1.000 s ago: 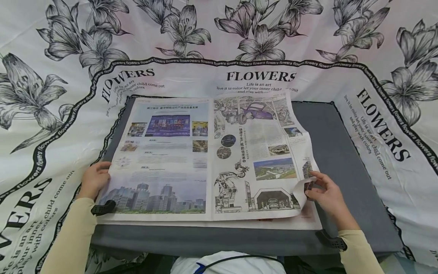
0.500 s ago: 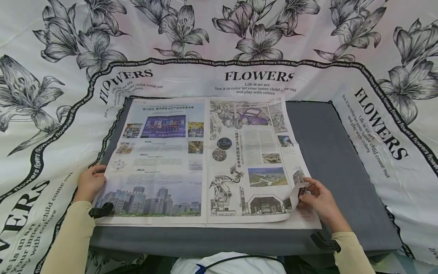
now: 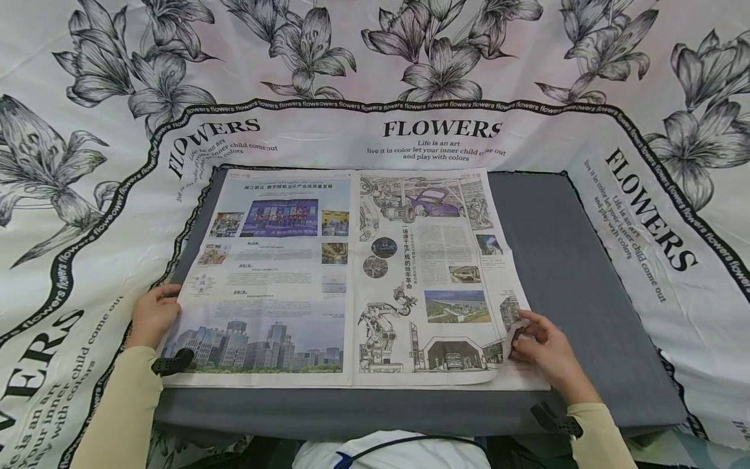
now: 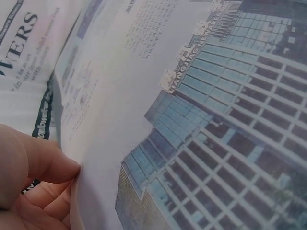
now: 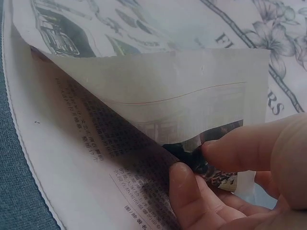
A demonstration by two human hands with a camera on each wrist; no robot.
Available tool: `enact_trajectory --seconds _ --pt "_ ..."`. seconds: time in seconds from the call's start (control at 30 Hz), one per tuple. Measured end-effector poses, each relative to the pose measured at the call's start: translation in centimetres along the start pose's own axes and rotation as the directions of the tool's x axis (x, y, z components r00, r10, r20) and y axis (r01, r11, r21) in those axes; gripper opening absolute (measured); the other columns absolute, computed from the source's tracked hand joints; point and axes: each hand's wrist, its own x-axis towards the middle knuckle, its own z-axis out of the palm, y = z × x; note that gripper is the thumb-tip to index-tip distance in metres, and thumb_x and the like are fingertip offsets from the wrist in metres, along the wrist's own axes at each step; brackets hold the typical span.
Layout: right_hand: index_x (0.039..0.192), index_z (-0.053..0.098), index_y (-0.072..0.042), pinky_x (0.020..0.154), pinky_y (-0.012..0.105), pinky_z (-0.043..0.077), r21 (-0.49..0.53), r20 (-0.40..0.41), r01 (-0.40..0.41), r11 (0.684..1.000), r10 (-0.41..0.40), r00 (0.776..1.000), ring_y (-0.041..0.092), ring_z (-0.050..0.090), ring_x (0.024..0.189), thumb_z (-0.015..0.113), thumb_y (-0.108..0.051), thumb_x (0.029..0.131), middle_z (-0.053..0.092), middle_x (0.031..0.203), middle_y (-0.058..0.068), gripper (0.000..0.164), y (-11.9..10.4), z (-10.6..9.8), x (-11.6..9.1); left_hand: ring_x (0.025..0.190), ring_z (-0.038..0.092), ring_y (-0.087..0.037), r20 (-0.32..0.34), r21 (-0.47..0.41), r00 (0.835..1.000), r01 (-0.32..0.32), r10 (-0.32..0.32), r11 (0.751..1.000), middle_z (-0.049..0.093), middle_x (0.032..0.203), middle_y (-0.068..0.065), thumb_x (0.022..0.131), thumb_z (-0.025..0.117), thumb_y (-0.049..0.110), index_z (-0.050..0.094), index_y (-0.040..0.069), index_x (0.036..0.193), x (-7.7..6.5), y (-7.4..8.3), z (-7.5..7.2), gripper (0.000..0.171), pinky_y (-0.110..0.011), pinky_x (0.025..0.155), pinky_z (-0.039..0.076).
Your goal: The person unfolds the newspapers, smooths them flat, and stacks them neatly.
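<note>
An open newspaper lies spread out, buildings printed on its left page and car drawings on its right. My left hand holds the left edge; in the left wrist view the thumb meets the paper's edge, with other fingers behind it. At the lower right edge, my right hand pinches the top page, whose edge is curled up. The right wrist view shows this lifted page between thumb and fingers, with a printed sheet beneath it.
A dark grey rectangle extends under and to the right of the newspaper. Around it lies a white floral cloth with black lettering. Black bands sit at both wrists. A dark cable crosses white fabric at the front edge.
The right page, raised and wavy at its right side a second ago, now lies flatter. My right hand has moved left and slightly down with its edge. My left hand has hardly moved.
</note>
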Motion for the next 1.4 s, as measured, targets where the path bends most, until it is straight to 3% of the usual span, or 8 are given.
enact_trajectory --seconds 0.1,0.2,0.33,0.53,0.7,0.93,1.4 --pt "0.159 0.022 0.001 0.076 0.027 0.061 -0.007 -0.002 -0.008 1.000 0.008 1.000 0.001 0.064 0.087 0.059 0.006 0.094 0.053 0.113 0.005 0.075 0.08 0.00 -0.13 0.116 0.061 -0.040 -0.003 0.003 1.000 0.003 -0.003 1.000 0.058 0.135 -0.034 0.091 0.051 -0.001 0.047 -0.006 0.147 -0.10 -0.09 0.00 0.057 -0.022 0.067 0.043" --pt "0.160 0.020 0.001 0.075 0.028 0.061 -0.013 -0.001 -0.009 1.000 0.009 1.000 0.001 0.065 0.087 0.057 0.006 0.096 0.053 0.122 0.015 0.074 0.19 0.01 -0.30 0.117 0.061 -0.041 -0.010 0.004 1.000 -0.001 0.001 1.000 0.058 0.136 -0.034 0.091 0.051 0.000 0.047 -0.006 0.147 -0.20 -0.14 0.04 0.057 -0.022 0.068 0.043" --pt "0.161 0.019 0.000 0.075 0.028 0.061 -0.017 -0.003 -0.005 1.000 0.005 1.000 0.000 0.065 0.086 0.056 0.007 0.097 0.047 0.135 0.030 0.074 0.24 0.05 -0.52 0.117 0.061 -0.041 -0.017 0.004 1.000 -0.001 0.002 1.000 0.058 0.136 -0.034 0.091 0.051 0.000 0.047 -0.006 0.147 -0.30 -0.18 0.10 0.056 -0.024 0.069 0.044" --pt "0.163 0.013 -0.001 0.077 0.029 0.061 -0.006 0.016 -0.040 0.999 0.040 0.999 -0.002 0.065 0.087 0.055 0.005 0.098 0.036 0.148 0.038 0.077 0.21 -0.18 -0.83 0.116 0.061 -0.041 -0.019 0.003 1.000 0.007 -0.007 1.000 0.058 0.136 -0.035 0.090 0.052 -0.001 0.047 -0.007 0.147 -0.32 -0.10 0.10 0.057 -0.023 0.068 0.044" --pt "0.163 0.010 -0.002 0.078 0.027 0.061 0.011 0.020 -0.057 0.998 0.057 0.998 -0.005 0.063 0.088 0.055 0.003 0.098 0.026 0.156 0.040 0.079 0.17 -0.24 -0.85 0.117 0.061 -0.041 -0.018 -0.003 1.000 0.018 -0.018 1.000 0.057 0.137 -0.035 0.090 0.051 -0.002 0.046 -0.006 0.148 -0.28 0.03 0.14 0.058 -0.024 0.069 0.045" --pt "0.163 0.012 0.000 0.078 0.024 0.060 -0.019 -0.002 -0.049 0.999 0.049 0.999 -0.008 0.062 0.087 0.057 -0.001 0.099 0.033 0.152 0.039 0.078 0.10 -0.25 -0.66 0.123 0.058 -0.044 0.005 -0.013 0.999 0.039 -0.039 0.999 0.054 0.142 -0.033 0.093 0.048 0.001 0.042 -0.004 0.152 -0.29 0.26 0.38 0.059 -0.041 0.086 0.049" --pt "0.163 0.010 -0.002 0.077 0.025 0.061 -0.027 -0.017 -0.054 0.998 0.054 0.998 -0.006 0.063 0.087 0.057 0.000 0.099 0.032 0.154 0.039 0.080 0.29 -0.08 -0.15 0.123 0.058 -0.044 0.008 0.000 0.999 0.032 -0.032 0.999 0.055 0.141 -0.034 0.093 0.049 0.000 0.042 -0.005 0.151 -0.22 0.51 0.31 0.058 -0.043 0.087 0.049"
